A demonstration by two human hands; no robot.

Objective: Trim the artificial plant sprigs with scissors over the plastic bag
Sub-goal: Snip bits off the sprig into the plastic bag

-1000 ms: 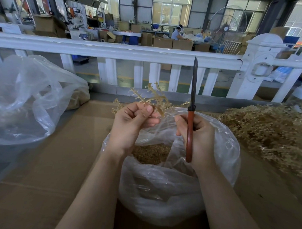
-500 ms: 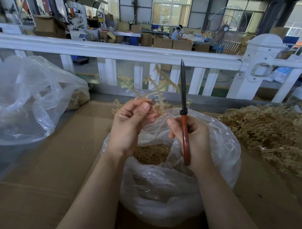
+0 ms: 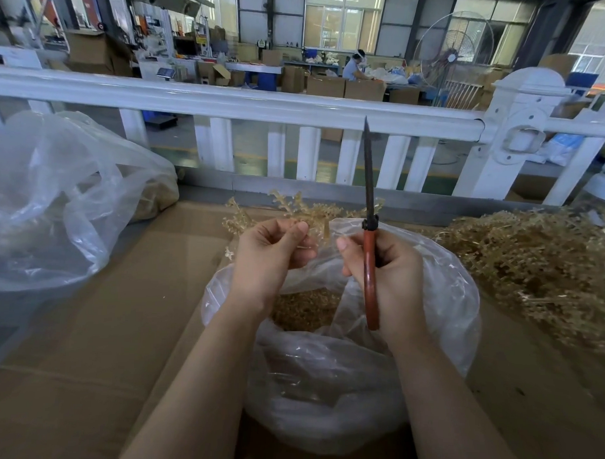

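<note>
My left hand [image 3: 271, 252] pinches a pale gold artificial sprig [image 3: 308, 210] just above the open mouth of a clear plastic bag [image 3: 343, 385]. Tan trimmings [image 3: 305, 308] lie inside the bag. My right hand [image 3: 388, 277] grips red-handled scissors [image 3: 369, 276] upright, blades together and pointing up, right beside the sprig. Both hands hover over the bag, a few centimetres apart.
A large heap of gold sprigs [image 3: 540, 265] lies on the cardboard-covered table [image 3: 101, 342] at the right. A second clear bag [image 3: 55, 200] with some sprigs sits at the left. A white fence rail [image 3: 247, 105] runs across behind the table.
The sprig has dropped from upright to lying lower and more sideways in my left hand. The scissors shifted slightly right, back to nearly vertical.
</note>
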